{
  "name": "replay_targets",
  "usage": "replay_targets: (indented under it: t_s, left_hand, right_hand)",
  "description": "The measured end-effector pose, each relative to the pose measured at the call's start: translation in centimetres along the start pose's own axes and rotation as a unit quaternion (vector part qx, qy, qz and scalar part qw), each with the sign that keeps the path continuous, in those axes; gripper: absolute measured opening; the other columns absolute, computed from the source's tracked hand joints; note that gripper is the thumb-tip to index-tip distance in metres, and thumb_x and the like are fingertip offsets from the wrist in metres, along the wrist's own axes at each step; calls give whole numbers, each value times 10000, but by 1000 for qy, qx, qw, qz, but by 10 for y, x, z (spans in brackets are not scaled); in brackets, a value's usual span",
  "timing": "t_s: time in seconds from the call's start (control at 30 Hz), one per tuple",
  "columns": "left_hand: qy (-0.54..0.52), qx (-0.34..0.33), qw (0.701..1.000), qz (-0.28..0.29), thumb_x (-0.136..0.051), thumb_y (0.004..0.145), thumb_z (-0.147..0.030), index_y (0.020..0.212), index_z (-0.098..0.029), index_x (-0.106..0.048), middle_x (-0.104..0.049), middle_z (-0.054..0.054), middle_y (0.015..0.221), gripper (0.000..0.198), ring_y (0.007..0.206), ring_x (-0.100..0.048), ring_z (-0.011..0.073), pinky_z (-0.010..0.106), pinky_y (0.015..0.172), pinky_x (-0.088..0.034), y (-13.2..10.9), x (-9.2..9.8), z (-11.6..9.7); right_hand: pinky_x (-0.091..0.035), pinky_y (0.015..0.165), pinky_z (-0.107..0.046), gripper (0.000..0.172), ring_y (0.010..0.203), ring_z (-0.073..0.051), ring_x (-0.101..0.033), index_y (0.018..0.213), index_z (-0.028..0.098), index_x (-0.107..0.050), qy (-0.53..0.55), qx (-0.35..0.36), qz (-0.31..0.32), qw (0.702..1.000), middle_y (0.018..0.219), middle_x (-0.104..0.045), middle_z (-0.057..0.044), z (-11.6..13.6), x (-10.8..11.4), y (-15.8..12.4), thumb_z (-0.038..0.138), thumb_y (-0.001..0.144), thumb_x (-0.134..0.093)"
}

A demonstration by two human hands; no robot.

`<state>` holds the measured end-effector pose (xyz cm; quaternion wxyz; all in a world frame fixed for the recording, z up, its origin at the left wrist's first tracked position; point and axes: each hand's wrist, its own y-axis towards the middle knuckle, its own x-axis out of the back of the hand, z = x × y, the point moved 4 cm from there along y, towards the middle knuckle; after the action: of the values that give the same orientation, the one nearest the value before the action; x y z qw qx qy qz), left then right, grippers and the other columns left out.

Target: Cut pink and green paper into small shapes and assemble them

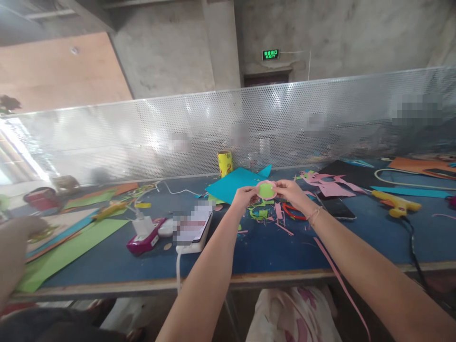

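Between my two hands is a small round paper piece (266,190), green in the middle with a pink rim, held up above the table. My left hand (244,195) pinches its left edge. On the opposite edge, my right hand (288,191) has thumb and fingers closed on the rim. Behind it lies a blue paper sheet (231,185). Below are green and pink paper scraps (261,213), and a long pink strip (338,275) hangs over the table's front edge by my right forearm.
A yellow glue gun (397,204) with a dark cord lies at right. A phone (197,223) leans on a white stand, beside a purple power socket (146,237). A yellow roll (225,164) stands before the perforated screen (160,137). Another person's arm (10,247) reaches in at left.
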<state>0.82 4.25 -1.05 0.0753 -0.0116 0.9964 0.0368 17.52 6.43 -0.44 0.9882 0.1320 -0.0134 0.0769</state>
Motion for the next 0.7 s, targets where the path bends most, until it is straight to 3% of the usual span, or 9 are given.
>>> replay_targets:
  t_s: [0.27,0.4,0.47,0.57,0.63,0.7]
  left_hand:
    - [-2,6,1000,-6,-742,586,-285,657,-118,-635,-587,23,550,210,501,-553,98,219,532,-473,-1,-2,3]
    - [4,1,1000,21,-748,570,-308,647,-116,-636,-595,27,572,235,524,-563,106,229,550,-481,-2,-5,3]
    - [10,-14,1000,26,-750,562,-318,645,-115,-640,-588,22,558,246,502,-541,95,219,528,-467,0,-4,0]
    - [-14,-59,998,-30,-741,566,-311,668,-118,-645,-600,19,580,238,483,-510,74,205,517,-445,6,10,-8]
    - [-39,-84,990,-104,-716,595,-316,701,-127,-644,-631,34,654,228,505,-514,73,208,538,-447,10,26,-12]
    - [4,-90,980,-179,-669,643,-330,707,-135,-644,-643,46,693,206,522,-523,82,211,545,-442,13,41,-14]
  right_hand:
    - [-453,552,-217,173,563,-85,-552,732,159,-580,-1,-18,45,999,659,-604,4,2,-7,-6,237,607,-670]
    - [-407,511,-210,172,531,-76,-522,728,147,-565,-30,6,89,996,669,-590,8,2,-11,-8,258,625,-645]
    - [-368,477,-207,164,488,-66,-474,712,144,-560,-60,28,82,994,632,-565,20,5,-11,-8,274,639,-627]
    - [-336,465,-209,164,473,-64,-424,698,140,-569,-98,68,24,993,578,-525,31,14,-5,-9,292,651,-608]
    - [-334,470,-212,177,483,-71,-420,737,138,-582,-100,85,-25,991,553,-497,36,21,2,-9,292,654,-600]
    - [-330,463,-213,193,478,-75,-415,776,135,-582,-88,80,-52,992,523,-463,44,22,9,-9,287,658,-589]
